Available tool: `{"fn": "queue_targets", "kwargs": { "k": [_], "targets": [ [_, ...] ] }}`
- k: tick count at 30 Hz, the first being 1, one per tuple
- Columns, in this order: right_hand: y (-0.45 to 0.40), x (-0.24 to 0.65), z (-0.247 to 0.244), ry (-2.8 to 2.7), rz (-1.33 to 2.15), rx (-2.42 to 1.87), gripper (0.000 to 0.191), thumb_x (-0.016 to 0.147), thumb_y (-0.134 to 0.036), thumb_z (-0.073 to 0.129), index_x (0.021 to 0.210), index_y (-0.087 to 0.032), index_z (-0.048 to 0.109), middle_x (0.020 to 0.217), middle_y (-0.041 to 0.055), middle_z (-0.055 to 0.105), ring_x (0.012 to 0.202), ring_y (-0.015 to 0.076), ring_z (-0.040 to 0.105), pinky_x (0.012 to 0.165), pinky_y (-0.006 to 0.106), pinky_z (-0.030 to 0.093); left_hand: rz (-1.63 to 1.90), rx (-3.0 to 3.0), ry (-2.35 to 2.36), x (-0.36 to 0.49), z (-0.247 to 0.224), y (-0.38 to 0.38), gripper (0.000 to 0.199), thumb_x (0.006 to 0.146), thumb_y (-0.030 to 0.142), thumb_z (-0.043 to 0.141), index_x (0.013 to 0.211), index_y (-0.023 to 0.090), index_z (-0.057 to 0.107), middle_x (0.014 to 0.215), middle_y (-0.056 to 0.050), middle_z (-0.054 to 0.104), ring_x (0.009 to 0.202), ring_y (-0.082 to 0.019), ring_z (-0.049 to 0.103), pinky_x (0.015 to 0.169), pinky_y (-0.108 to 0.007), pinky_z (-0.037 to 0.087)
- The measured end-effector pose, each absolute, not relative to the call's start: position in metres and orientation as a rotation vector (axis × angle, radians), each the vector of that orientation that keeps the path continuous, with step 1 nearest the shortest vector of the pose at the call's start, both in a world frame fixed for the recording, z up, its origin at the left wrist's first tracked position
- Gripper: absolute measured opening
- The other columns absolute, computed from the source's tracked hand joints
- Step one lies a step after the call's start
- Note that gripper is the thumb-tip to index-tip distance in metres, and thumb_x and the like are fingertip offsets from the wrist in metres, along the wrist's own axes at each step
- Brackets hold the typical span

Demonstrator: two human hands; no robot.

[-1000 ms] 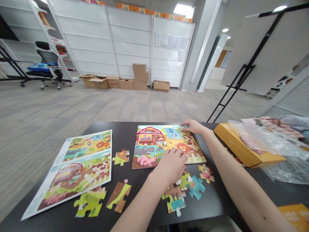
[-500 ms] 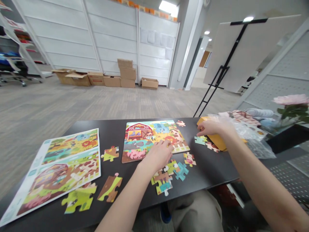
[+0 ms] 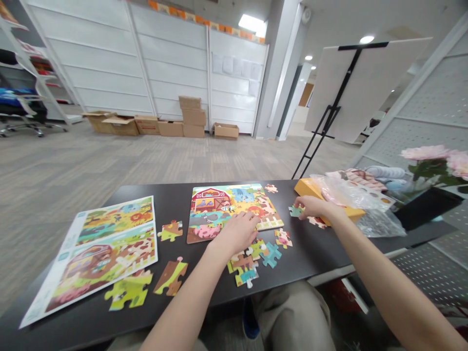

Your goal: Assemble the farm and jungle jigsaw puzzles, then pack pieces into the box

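The right hand [image 3: 316, 207], fingers half-curled, touches a small teal cardboard jigsaw piece [image 3: 295, 211]; the left hand [image 3: 236, 234] rests open on the colourful farm jigsaw board [image 3: 234, 202].

head view, down onto jigsaw puzzle [image 3: 226, 202]

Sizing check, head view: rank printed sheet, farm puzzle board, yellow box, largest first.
Printed sheet
Farm puzzle board
Yellow box, partly under plastic
Sheet sits nearer the camera, so that order is unsure.
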State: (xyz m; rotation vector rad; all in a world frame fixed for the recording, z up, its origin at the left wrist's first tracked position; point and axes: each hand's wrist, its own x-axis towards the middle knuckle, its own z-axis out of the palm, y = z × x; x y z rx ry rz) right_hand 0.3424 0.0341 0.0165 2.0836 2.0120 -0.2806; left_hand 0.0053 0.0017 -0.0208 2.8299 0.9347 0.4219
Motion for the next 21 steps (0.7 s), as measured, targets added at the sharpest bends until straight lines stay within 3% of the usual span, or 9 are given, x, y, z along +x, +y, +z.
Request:
{"fn": "queue_targets", "kwargs": {
  "k": [4,9,16,21],
  "targets": [
    [0.037,0.346,0.016,2.074,-0.319,2.006,0.061,0.062,-0.021,0.079,0.122,-0.018,0.068,0.118,0.011,0.07,0.103,0.0269,0.068,0.081,0.028,0.052,0.45,2.836,0.916,0.003,-0.019,0.002,0.024,0.096,0.024,0.051,0.117,0.017,0.061,0.118,-0.011,0.064,0.112,-0.027,0.06,0.096,-0.04,0.05],
    [0.035,0.347,0.015,2.074,-0.328,2.041,0.053,0.063,-0.024,0.079,0.114,-0.017,0.07,0.119,0.0121,0.068,0.098,0.0257,0.068,0.073,0.027,0.053,0.494,2.85,0.898,-0.002,-0.011,-0.001,0.024,0.097,0.025,0.049,0.116,0.017,0.061,0.117,-0.011,0.065,0.11,-0.027,0.061,0.095,-0.041,0.05],
    [0.033,0.353,0.012,2.169,-0.307,2.099,0.041,0.06,-0.023,0.08,0.097,-0.018,0.064,0.102,0.0086,0.07,0.089,0.0234,0.068,0.074,0.028,0.052,0.519,2.833,0.892,-0.011,-0.005,-0.003,0.023,0.097,0.024,0.049,0.116,0.019,0.062,0.117,-0.01,0.065,0.111,-0.025,0.06,0.095,-0.039,0.05],
    [0.022,0.357,0.012,2.291,-0.438,2.182,0.027,0.07,-0.027,0.071,0.093,-0.02,0.058,0.09,0.0079,0.071,0.082,0.0221,0.068,0.073,0.03,0.052,0.528,2.82,0.921,-0.021,-0.003,-0.003,0.024,0.097,0.025,0.05,0.116,0.019,0.063,0.116,-0.011,0.066,0.109,-0.026,0.062,0.095,-0.04,0.05]
  ]
}}
